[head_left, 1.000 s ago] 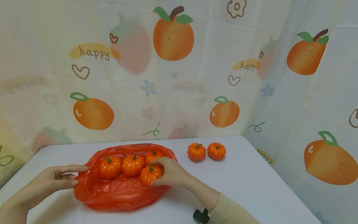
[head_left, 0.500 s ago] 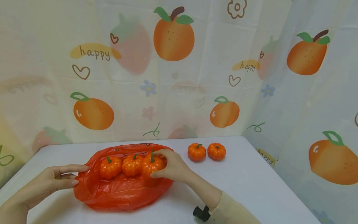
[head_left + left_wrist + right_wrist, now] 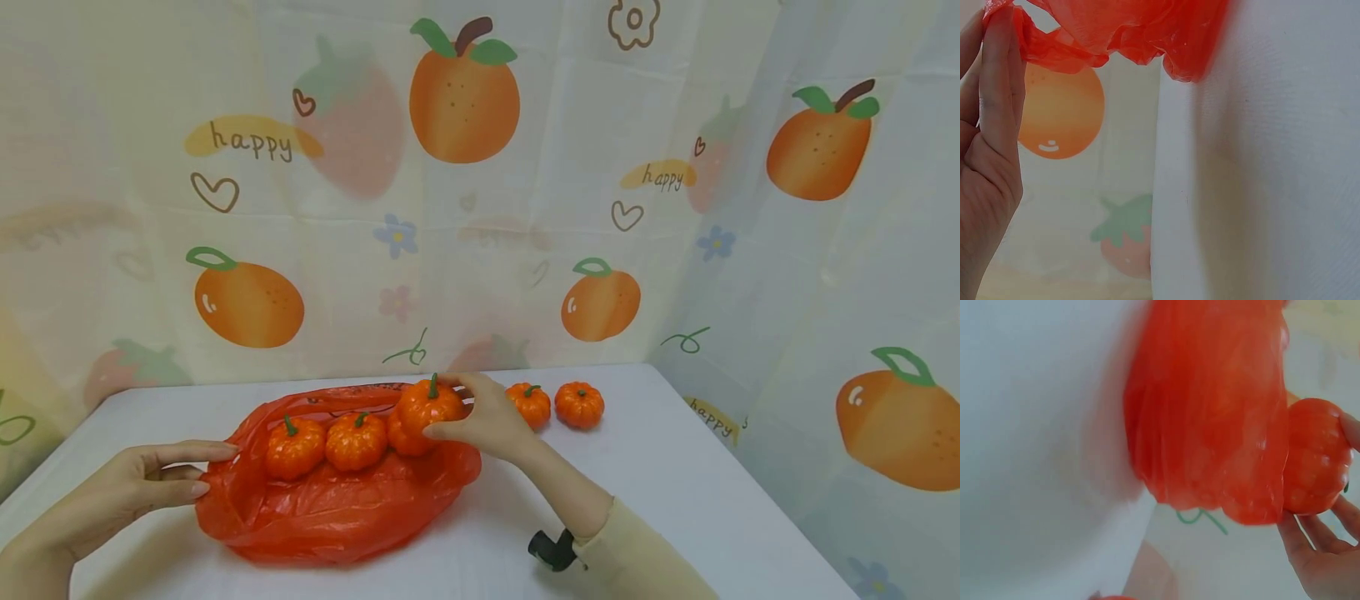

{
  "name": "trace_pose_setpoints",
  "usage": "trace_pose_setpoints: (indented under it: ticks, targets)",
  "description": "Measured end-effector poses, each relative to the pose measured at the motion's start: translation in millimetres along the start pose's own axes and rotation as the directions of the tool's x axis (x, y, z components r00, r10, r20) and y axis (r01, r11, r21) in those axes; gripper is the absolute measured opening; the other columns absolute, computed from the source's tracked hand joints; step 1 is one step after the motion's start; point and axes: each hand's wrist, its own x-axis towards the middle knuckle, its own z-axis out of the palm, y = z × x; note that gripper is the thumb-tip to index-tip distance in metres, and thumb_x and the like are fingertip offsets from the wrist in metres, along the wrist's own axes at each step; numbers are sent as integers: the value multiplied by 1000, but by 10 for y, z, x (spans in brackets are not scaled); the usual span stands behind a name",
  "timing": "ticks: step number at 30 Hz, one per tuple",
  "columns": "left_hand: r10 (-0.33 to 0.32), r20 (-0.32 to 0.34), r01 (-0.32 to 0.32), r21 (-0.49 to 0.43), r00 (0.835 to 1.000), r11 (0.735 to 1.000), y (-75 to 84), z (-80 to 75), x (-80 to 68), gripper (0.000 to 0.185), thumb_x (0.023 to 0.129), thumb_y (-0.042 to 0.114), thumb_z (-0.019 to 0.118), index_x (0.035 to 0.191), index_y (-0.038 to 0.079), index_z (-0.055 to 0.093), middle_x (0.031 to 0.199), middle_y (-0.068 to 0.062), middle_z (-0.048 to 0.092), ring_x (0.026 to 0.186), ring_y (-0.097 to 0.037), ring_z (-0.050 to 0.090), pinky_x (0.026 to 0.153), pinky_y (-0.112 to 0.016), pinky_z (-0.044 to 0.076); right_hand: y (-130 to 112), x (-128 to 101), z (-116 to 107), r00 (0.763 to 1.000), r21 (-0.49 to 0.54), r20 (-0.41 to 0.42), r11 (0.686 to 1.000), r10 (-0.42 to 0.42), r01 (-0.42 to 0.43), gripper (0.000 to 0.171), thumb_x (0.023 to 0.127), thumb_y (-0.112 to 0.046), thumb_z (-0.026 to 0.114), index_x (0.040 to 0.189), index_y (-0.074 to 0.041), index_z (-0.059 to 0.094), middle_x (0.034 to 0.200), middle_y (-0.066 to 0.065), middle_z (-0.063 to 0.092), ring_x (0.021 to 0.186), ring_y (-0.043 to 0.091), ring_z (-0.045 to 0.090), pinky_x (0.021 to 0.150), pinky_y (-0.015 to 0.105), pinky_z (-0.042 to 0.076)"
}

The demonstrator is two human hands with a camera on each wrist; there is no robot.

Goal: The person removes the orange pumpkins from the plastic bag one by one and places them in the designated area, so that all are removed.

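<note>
The right hand (image 3: 491, 421) grips a small orange pumpkin (image 3: 429, 406) between thumb and curled fingers, holding it clear above the far right end of the red plastic bag (image 3: 330, 508). The grip sits on the pumpkin's side, which leaves its green stem free and pointing up. In the right wrist view the same pumpkin (image 3: 1313, 464) shows pressed against the fingertips (image 3: 1310, 540), just beside the bag's bulging wall (image 3: 1210, 412).

The left hand (image 3: 127, 492) lies at the bag's left edge with its fingers nearly straight; the left wrist view shows a fold of the red plastic (image 3: 1054, 44) against the fingers (image 3: 997, 81), so it seems to hold the mouth spread and the bag steady on the desk (image 3: 675, 500), though whether the thumb pinches the film is hard to tell.

Inside the bag sit two more pumpkins (image 3: 324, 443) side by side, with a third (image 3: 401, 437) partly hidden behind the lifted one. Two further pumpkins (image 3: 555, 404) stand on the desk right of the bag, just behind the right hand. A fruit-printed curtain (image 3: 465, 167) closes the back and right side. The raised bag rim and the neighbouring pumpkins crowd the lifted one.
</note>
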Motion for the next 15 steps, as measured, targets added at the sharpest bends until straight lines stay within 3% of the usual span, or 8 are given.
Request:
trace_pose_setpoints:
  ticks: [15]
  targets:
    - [22, 21, -22, 3, 1000, 1000, -24, -8, -1, 42, 98, -1, 49, 141, -1, 51, 129, 17, 67, 103, -9, 70, 86, -18, 53, 149, 83, -308, 992, 28, -117, 999, 39, -36, 65, 74, -31, 86, 132, -24, 59, 131, 0, 64, 115, 27, 61, 83, 38, 59]
